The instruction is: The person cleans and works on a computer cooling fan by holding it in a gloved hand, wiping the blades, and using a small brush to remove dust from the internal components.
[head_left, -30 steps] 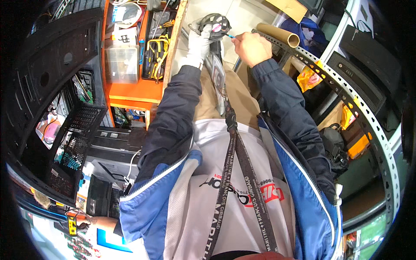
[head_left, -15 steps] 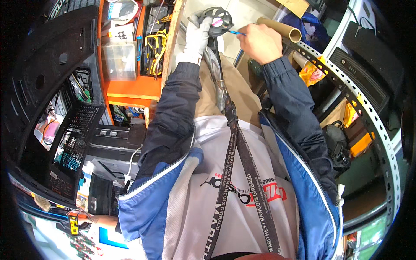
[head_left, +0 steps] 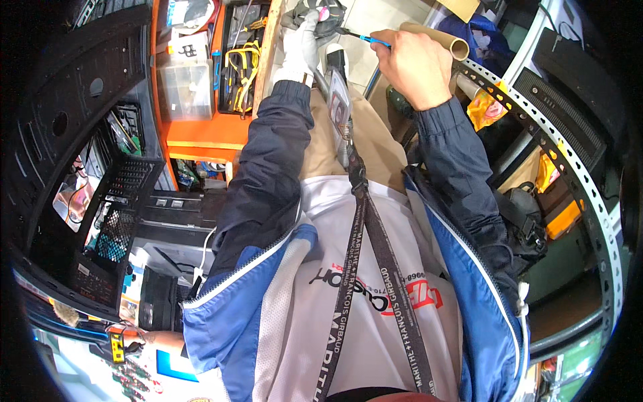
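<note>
My left hand (head_left: 299,52), in a light grey glove, is closed around the edge of a dark round part (head_left: 331,21) with a pink-and-white centre, which looks like a small fan. My bare right hand (head_left: 418,70) pinches a slim blue-and-black tool (head_left: 365,38), perhaps a brush. Its dark tip points left and lies close to the round part; whether they touch I cannot tell. Both hands are at the top of the view, beyond my lap. From my neck a dark lanyard (head_left: 358,191) hangs down between my arms.
Left of my hands is an orange shelf (head_left: 204,132) with a clear plastic box (head_left: 186,90) and yellow-handled tools (head_left: 242,77). A black computer case (head_left: 63,87) fills the far left. On the right are a cardboard tube (head_left: 435,39) and a perforated metal rail (head_left: 561,137). Another person's arm (head_left: 164,340) shows lower left.
My right hand has moved right and slightly down, drawing the blue-and-black tool back from the round part. My left hand has shifted slightly up with the part, which is now tilted.
</note>
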### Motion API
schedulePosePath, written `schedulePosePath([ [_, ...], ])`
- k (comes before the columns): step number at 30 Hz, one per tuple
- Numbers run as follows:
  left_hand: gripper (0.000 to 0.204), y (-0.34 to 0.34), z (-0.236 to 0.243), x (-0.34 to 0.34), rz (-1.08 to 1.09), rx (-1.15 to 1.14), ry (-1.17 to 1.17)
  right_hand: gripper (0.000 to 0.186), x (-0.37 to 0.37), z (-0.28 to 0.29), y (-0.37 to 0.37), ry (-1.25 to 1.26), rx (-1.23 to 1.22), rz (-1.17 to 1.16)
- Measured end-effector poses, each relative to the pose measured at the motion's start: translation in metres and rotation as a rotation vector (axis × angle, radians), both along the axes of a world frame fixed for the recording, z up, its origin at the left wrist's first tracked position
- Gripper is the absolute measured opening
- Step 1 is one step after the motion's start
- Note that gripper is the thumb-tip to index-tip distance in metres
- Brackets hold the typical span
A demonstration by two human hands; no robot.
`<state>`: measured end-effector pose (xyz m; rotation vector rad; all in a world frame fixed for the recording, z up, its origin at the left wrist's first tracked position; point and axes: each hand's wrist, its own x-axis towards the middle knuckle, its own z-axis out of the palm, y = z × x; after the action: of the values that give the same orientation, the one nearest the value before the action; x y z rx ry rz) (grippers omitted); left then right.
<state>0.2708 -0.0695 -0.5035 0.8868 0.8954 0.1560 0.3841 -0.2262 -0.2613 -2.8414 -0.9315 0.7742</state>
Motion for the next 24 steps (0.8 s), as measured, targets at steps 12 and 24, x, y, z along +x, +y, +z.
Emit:
schedulePosePath([
  [12,0.039,0.002,0.007,0.002,-0.033,-0.383,-0.421,0.030,0.000,-0.057,-0.015,0.214,-0.010,-0.173],
  [24,0.050,0.003,0.011,-0.002,0.141,-0.517,-0.369,0.035,-0.023,-0.052,-0.001,0.281,0.070,-0.255],
])
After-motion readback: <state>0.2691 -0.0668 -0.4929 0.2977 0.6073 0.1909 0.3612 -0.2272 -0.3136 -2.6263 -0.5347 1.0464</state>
